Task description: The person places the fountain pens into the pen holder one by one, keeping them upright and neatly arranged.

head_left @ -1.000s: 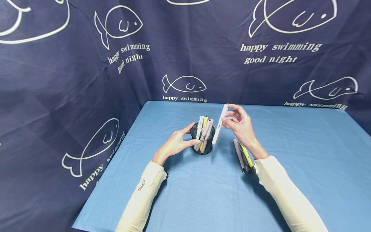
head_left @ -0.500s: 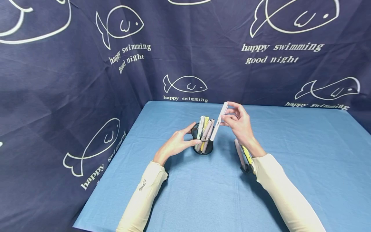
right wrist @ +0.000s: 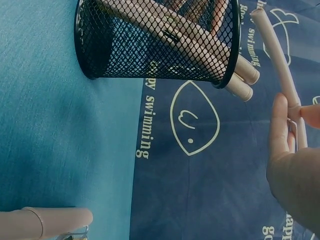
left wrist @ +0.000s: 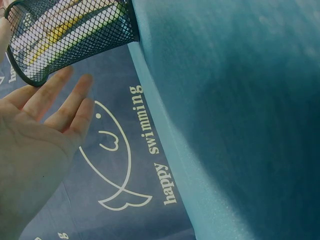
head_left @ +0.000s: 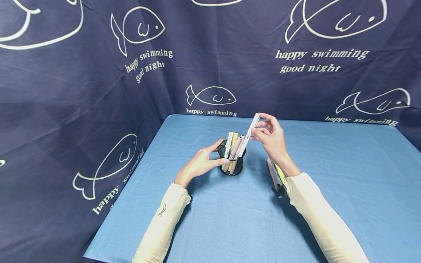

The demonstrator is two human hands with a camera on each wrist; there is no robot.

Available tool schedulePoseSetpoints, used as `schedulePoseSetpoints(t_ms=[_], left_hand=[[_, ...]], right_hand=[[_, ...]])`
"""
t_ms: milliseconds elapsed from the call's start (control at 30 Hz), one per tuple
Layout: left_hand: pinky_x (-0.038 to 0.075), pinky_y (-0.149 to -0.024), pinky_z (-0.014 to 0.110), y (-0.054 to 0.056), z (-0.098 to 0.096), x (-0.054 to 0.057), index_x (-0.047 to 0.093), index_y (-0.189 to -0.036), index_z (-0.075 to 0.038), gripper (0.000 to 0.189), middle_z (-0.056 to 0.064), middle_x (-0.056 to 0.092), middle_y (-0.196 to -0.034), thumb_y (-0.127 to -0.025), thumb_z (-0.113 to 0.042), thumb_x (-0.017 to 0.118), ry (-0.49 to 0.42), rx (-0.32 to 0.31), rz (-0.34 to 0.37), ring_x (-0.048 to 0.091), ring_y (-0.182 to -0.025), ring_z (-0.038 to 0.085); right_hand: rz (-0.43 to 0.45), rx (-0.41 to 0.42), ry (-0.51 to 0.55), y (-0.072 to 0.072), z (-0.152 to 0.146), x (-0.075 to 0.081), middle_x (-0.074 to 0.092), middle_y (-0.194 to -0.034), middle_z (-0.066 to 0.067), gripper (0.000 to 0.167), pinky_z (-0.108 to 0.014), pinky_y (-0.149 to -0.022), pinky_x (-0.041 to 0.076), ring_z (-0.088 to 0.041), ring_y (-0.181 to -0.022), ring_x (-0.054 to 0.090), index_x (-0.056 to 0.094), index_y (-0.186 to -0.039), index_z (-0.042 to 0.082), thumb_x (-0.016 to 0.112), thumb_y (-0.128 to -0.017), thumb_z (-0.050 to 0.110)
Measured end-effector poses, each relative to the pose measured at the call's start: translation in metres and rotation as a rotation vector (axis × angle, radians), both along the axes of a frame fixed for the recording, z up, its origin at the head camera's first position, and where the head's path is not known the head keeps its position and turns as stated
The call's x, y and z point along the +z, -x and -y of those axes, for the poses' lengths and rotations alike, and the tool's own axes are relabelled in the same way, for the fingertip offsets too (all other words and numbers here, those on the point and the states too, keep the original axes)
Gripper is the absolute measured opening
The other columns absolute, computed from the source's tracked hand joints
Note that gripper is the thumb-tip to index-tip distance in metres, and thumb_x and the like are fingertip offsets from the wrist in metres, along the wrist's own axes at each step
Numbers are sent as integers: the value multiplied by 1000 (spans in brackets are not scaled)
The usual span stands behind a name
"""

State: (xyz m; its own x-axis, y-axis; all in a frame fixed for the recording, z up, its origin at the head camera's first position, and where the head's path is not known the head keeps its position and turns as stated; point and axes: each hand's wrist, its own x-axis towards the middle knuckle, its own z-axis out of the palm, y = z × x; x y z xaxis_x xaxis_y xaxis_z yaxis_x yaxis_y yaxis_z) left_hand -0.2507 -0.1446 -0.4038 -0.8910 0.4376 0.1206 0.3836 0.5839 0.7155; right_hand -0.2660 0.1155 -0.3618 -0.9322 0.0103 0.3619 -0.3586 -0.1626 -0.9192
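Pale pen (head_left: 248, 136) slants between fingertips (head_left: 257, 132) of right hand (head_left: 273, 138).

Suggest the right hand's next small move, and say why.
Probably lower the held pen into the mesh cup: the right hand pinches it, its lower end appears outside the mouth in the right wrist view, and the left hand holds the cup.

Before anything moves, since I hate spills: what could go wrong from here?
The slim pale-pink pen in the right grip could snag on the white, yellow and pink pens crowding the round black wire mesh cup. If the left grip, holding it near the top, slips, it might tip.
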Motion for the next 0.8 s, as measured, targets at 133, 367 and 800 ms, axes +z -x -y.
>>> schedulePoseSetpoints(t_ms=[133,367,800], left_hand=[[37,-114,44,0,0,0,32,-165,-26,85,12,60,-144,-94,-53,73,6,-1,2,48,-140,23],[37,-115,43,0,0,0,33,-164,-26,86,12,61,-143,-94,-52,74,-3,-3,8,48,-140,22],[37,-114,43,0,-1,1,32,-165,-26,86,12,61,-143,-94,-51,74,0,-1,5,49,-140,22]], right_hand=[[-3,-1,13,1,1,0,52,-104,-9,54,-28,-76,60,-10,-85,67,46,-146,-4,61,-95,-13],[-26,-5,32,2,3,-1,52,-103,-10,55,-28,-74,60,-9,-82,67,46,-145,-6,61,-93,-16],[-72,-56,-21,2,7,-3,51,-102,-11,56,-29,-73,60,-8,-80,66,46,-145,-7,60,-92,-18]])
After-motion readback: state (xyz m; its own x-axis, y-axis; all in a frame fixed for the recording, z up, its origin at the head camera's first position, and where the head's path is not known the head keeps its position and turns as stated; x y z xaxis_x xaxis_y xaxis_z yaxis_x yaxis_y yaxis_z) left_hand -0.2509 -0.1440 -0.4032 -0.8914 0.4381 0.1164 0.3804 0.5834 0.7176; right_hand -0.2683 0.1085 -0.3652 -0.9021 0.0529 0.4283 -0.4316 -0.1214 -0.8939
